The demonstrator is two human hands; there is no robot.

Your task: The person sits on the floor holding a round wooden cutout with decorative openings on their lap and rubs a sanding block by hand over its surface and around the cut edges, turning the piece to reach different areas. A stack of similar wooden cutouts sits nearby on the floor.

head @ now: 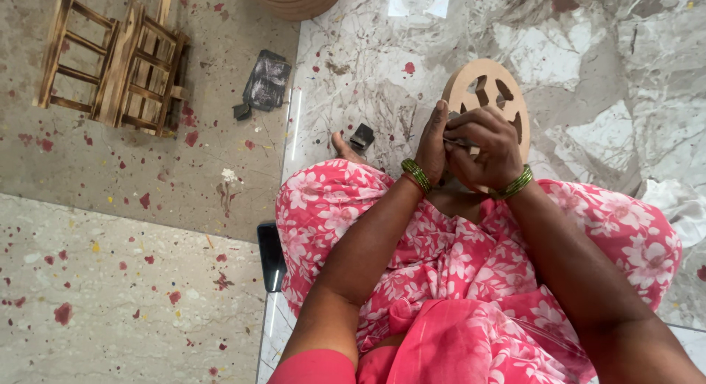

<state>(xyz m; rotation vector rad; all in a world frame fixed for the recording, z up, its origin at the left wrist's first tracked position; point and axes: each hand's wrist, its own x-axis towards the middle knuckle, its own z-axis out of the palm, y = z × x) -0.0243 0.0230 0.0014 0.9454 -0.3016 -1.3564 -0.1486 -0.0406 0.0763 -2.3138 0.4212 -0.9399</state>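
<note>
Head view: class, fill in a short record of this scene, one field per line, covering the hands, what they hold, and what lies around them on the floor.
setting: marble floor, person seated in pink floral cloth
left hand: pressed against the round wooden disc, green bangles at the wrist
right hand: holding a small grey piece on the disc, too hidden to identify
disc: pale wood with cut-out holes, standing on edge
floor, upper left: small wooden frames
near them: dark crumpled sheet
by the foot: small black block
</note>
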